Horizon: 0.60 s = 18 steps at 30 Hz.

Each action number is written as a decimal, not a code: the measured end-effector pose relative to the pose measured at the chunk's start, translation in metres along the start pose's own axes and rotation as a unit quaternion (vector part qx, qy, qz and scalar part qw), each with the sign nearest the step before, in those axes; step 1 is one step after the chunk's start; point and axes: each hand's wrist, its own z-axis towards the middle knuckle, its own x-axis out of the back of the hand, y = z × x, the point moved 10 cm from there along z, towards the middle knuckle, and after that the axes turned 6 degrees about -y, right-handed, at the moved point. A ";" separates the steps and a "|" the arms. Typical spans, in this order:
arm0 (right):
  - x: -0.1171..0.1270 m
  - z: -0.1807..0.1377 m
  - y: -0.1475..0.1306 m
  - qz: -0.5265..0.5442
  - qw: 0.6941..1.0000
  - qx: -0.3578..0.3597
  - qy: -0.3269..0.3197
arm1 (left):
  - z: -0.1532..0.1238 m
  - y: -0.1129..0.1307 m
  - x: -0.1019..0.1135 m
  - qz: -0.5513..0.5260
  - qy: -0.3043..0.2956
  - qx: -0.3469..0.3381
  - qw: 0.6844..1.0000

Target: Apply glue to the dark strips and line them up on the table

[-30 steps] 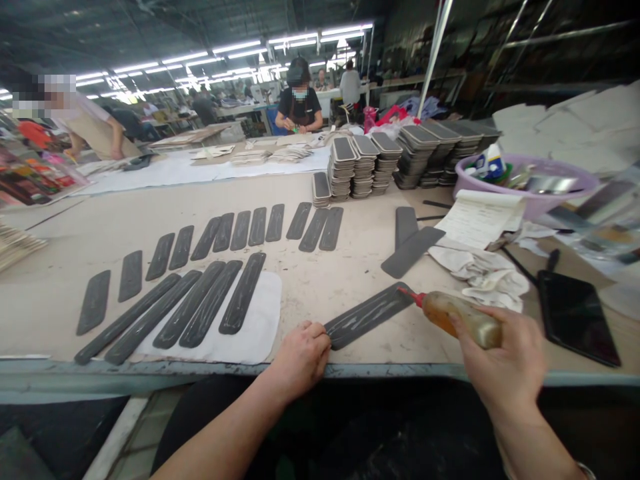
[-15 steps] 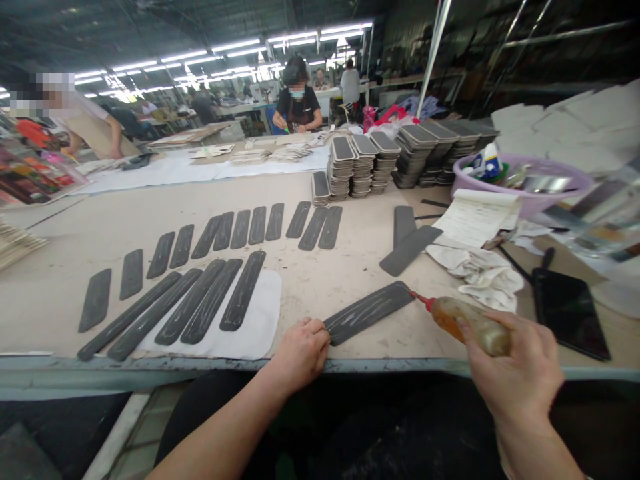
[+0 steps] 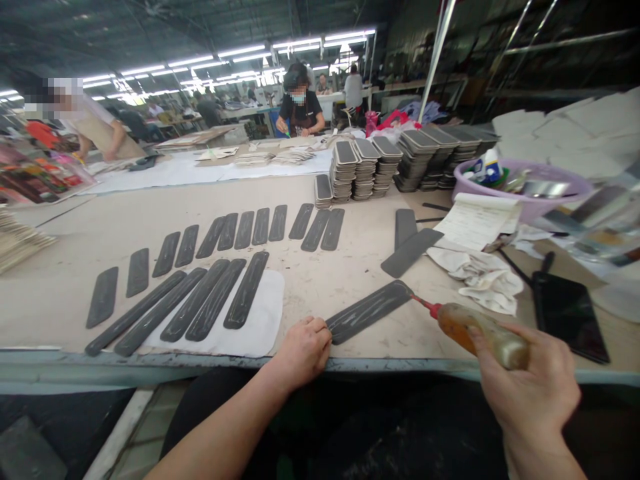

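A long dark grey strip with pale glue streaks lies slanted near the table's front edge. My left hand is curled, its fingers pinching the strip's near end. My right hand grips an amber glue bottle whose red nozzle points at the strip's far end, just off its tip. Several more long strips lie on a white sheet to the left.
Rows of short dark pieces cover the table's middle, with stacks of them behind. A white rag, papers, a purple basin and a black tablet sit at right. Other people work at far tables.
My right hand has drawn the bottle back to the right, so the nozzle has left the strip's far end. My left hand has stayed on the near end.
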 end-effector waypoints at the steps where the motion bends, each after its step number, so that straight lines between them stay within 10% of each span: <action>1: -0.002 0.000 0.001 0.004 1.000 0.002 -0.002 | 0.000 0.000 0.000 -0.001 -0.001 -0.001 1.000; 18: -0.037 0.006 0.010 0.043 0.999 -0.021 -0.020 | 0.000 0.003 0.000 0.015 -0.022 0.005 1.000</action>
